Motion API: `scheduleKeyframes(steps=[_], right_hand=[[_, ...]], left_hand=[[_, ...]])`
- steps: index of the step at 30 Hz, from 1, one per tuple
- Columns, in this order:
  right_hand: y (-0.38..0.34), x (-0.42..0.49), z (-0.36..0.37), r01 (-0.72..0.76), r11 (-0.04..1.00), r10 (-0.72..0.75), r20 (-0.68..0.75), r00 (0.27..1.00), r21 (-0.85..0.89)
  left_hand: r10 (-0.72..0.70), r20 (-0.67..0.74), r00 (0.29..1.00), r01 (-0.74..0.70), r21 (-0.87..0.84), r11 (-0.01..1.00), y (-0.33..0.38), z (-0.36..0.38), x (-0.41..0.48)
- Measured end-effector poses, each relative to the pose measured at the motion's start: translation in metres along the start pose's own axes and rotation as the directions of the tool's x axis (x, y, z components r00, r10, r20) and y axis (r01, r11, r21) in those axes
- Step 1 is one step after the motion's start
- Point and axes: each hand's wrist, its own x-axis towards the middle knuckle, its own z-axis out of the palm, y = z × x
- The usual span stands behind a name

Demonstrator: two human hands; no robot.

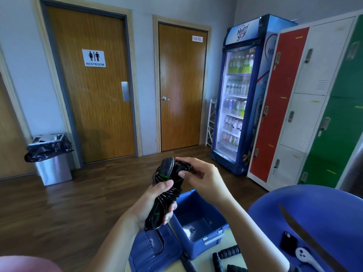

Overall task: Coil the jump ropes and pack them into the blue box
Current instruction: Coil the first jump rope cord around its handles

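A black jump rope [164, 191] with green-marked handles is wound into a tight bundle around its two handles. My left hand [155, 205] grips the lower part of the bundle, thumb across the coils. My right hand [198, 173] pinches the rope at the top of the bundle. Both hands hover above the open blue box [198, 222], which looks empty inside. The box's blue lid [155, 250] lies flat to its left, with a loose rope end trailing over it. More black foam-grip handles [228, 254] lie on the table in front of the box.
A blue chair [314, 209] stands at right, holding a black phone [288, 243] and a white device [306, 257]. Beyond are a drinks fridge [241, 91], coloured lockers [306, 107], two wooden doors and a steel bin [52, 160] on the wood floor.
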Motion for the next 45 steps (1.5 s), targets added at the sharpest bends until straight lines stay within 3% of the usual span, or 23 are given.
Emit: scheduleKeyframes(steps=[8, 15, 24, 27, 31, 35, 45], right_hand=[[-0.001, -0.003, 0.016, 0.067, 0.994, -0.038, -0.31, 0.95, 0.086], [-0.002, -0.002, 0.025, 0.117, 0.948, -0.003, -0.358, 0.934, 0.297], [-0.009, 0.017, 0.019, 0.031, 0.968, 0.076, -0.407, 0.91, 0.249], [-0.015, 0.025, 0.017, -0.01, 0.921, 0.17, -0.378, 0.91, 0.389], [-0.012, 0.028, 0.016, -0.013, 0.747, 0.213, -0.221, 0.952, 0.665], [-0.01, 0.028, 0.012, 0.035, 0.795, 0.024, -0.089, 0.996, 0.605], [-0.019, 0.032, 0.019, 0.048, 0.686, 0.025, -0.089, 0.996, 0.726]], left_hand=[[-0.057, 0.02, 0.998, 0.059, -0.07, 0.996, 0.006, 0.005, 0.01], [0.013, -0.041, 0.999, -0.015, -0.043, 0.999, 0.009, 0.013, 0.013], [0.01, -0.029, 1.0, -0.011, -0.027, 1.0, 0.024, 0.016, 0.016], [0.004, -0.011, 1.0, -0.004, -0.031, 0.999, 0.03, 0.018, 0.015], [-0.008, 0.016, 1.0, 0.009, -0.011, 1.0, 0.032, 0.017, 0.011], [0.009, 0.043, 0.999, -0.008, -0.014, 1.0, 0.031, 0.018, 0.006], [0.029, 0.086, 0.996, -0.026, -0.028, 0.999, 0.037, 0.025, 0.008]])
